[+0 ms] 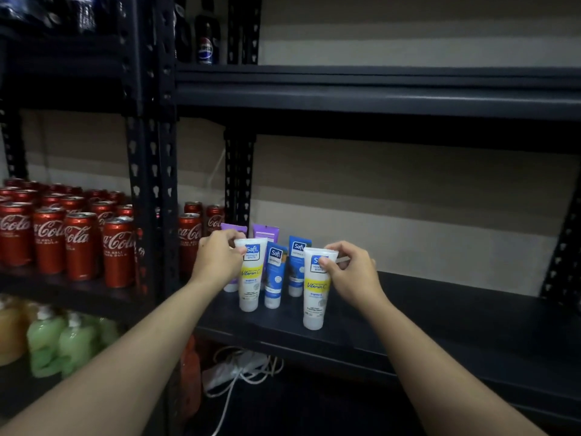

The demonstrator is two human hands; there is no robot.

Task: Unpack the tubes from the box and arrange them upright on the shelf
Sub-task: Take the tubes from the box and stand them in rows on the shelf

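The left white tube [251,278] and right white tube [315,297] stand cap-down on the shelf [440,313], ahead of the blue tubes [274,278] and purple tubes [266,231]. Each is probably light, soft-walled and easily tipped on its narrow cap, so the stiffer crimped top is the sensible hold. With both forearms extended, the left hand [217,262] pinches its tube's top edge with curled fingers, and the right hand [352,275] does likewise.
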